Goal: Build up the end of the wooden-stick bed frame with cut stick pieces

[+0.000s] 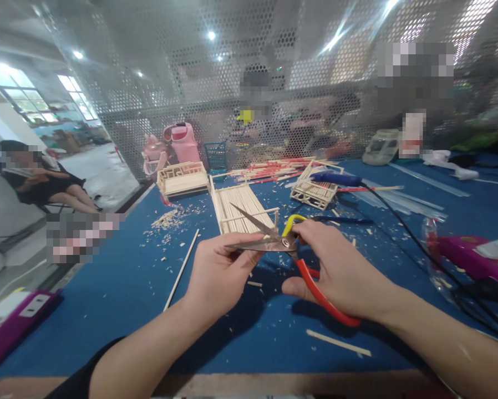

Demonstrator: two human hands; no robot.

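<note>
Steel-bladed scissors [274,235] gape, right hand [340,271] gripping handles, left hand [219,271] pinching the blade.

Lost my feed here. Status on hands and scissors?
Right hand grips scissors, blades open. Left hand at blades; any held piece hidden. Stick panel behind.

— Can any lettering be read here?
— None. The white label on the flat purple plastic case [33,305] at the table's left edge is too blurred to make out, and the pink plastic jug [185,142] shows no print.
</note>
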